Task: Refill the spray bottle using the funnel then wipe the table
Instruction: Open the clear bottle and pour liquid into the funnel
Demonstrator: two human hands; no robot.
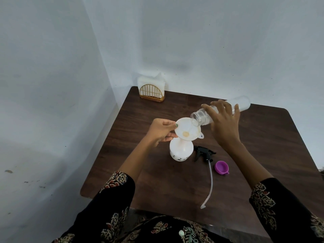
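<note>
White funnel (187,129) sits in the spray bottle (181,151) at frame centre on the bench (157,172), left hand (160,131) pinching its rim; right hand (223,120) grips a clear bottle (219,112) tilted down-left, mouth over the funnel's right edge

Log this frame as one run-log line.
step: refill | left hand: steadies funnel in spray bottle | right hand: tips clear bottle over funnel | sprayer head, purple cap: on table | wipe: pending
</note>
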